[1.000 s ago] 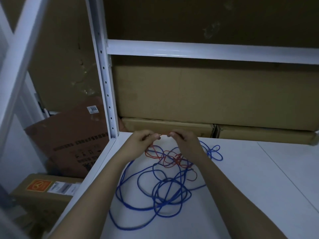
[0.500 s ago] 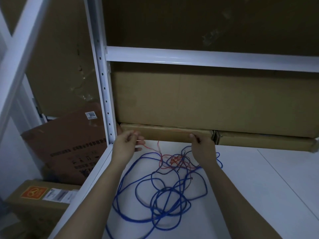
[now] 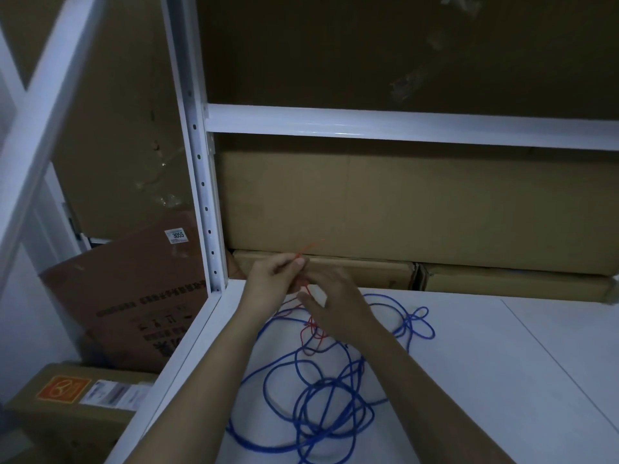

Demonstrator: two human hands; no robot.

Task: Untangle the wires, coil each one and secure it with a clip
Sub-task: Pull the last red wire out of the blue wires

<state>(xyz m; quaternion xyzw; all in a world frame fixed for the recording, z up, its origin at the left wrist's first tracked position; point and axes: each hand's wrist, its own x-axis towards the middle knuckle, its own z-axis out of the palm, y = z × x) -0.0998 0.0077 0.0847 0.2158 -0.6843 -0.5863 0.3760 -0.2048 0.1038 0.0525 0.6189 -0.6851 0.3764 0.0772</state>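
Pinching the red wire (image 3: 310,324), left hand (image 3: 273,279) fingers curl; blurred right hand (image 3: 338,304) grip unclear

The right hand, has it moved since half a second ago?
Yes. The right hand has swung left, away from the seam between the flat cardboard boxes, and now sits beside the left hand pinching the thin red wire.

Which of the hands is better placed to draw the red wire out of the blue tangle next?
Left: the left hand already pinches the red wire; the right hand looks blurred, apparently holding nothing.
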